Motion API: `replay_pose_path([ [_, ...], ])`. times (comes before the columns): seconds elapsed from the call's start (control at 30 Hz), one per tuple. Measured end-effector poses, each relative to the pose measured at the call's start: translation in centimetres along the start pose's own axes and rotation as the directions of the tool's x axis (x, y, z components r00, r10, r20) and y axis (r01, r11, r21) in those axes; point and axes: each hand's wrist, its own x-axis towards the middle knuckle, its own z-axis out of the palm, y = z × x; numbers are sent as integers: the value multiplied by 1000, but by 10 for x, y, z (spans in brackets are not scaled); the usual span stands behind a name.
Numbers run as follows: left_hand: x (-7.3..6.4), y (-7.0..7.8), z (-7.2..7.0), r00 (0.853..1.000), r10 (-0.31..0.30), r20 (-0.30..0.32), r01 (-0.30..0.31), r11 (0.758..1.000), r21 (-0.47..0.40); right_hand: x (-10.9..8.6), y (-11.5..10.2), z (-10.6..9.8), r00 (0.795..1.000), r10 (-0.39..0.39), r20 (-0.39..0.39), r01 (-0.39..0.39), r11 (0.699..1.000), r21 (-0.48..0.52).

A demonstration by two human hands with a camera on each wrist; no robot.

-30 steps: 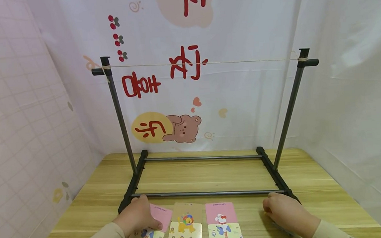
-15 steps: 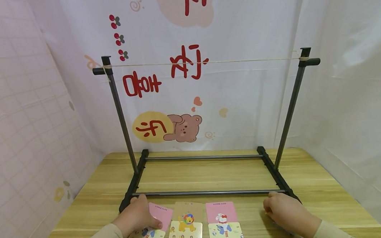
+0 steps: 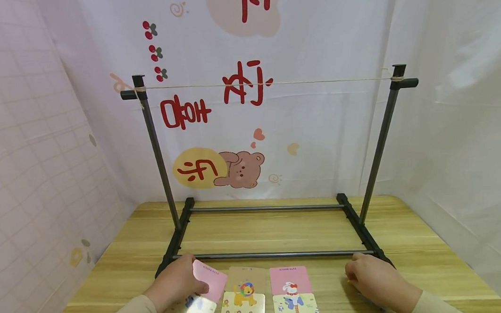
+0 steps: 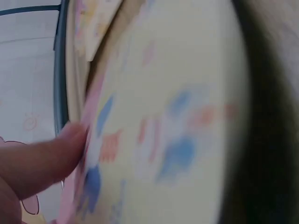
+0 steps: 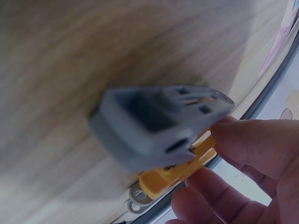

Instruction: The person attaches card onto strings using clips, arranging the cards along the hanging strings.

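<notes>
My left hand [image 3: 174,281] pinches a pink and pale-yellow card [image 3: 209,280] at the near left, thumb on its face. Its lower part catches bright glare. Close up in the left wrist view, the blurred card [image 4: 149,116] stands tilted beside the thumb. My right hand [image 3: 378,277] is low over the table at the near right. In the right wrist view, thumb and fingers pinch an orange clip [image 5: 161,182]. A grey clip [image 5: 126,144] is right beside it, nearer the camera.
A lion card [image 3: 243,310] and a rabbit card [image 3: 296,310] lie between the hands. Behind them stands a black frame [image 3: 272,255] with two posts, and a string [image 3: 314,81] is tied between their tops. A printed cloth [image 3: 317,124] hangs behind the table.
The left hand has raised and tilted its card, and the lower half now shines with glare. The right hand stays in about the same place.
</notes>
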Motion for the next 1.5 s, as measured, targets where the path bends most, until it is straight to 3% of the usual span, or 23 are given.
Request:
replay_pose_path([
  [0.23,1,-1,-10,999,9,-49,-19,979,-205,0,-1,1,1000,-16,-12,15,1000,-15],
  [0.37,4,0,-15,998,28,-55,-41,962,-268,1,-1,0,1000,-5,0,5,1000,-11],
  [0.67,6,-4,-20,995,99,16,-82,894,-441,3,-5,-1,999,50,9,-50,999,-17],
  [0.83,11,3,-24,991,122,-46,-128,853,-506,6,-8,-5,996,88,13,-88,996,10],
  [0.9,14,8,-26,986,141,-91,-168,848,-502,7,-9,-7,995,100,19,-100,995,27],
  [1.03,21,19,-30,962,197,-192,-264,855,-447,8,-11,-11,991,127,30,-128,990,57],
  [1.13,25,28,-33,934,253,-252,-340,844,-415,8,-12,-13,990,136,22,-137,988,65],
  [1.23,28,34,-34,899,313,-305,-415,830,-372,8,-13,-13,992,125,7,-125,990,67],
  [1.4,31,43,-35,829,408,-383,-514,826,-231,10,-15,-15,995,101,-17,-100,993,62],
  [1.5,33,47,-38,808,432,-401,-534,824,-187,12,-16,-17,995,82,-52,-79,995,55],
])
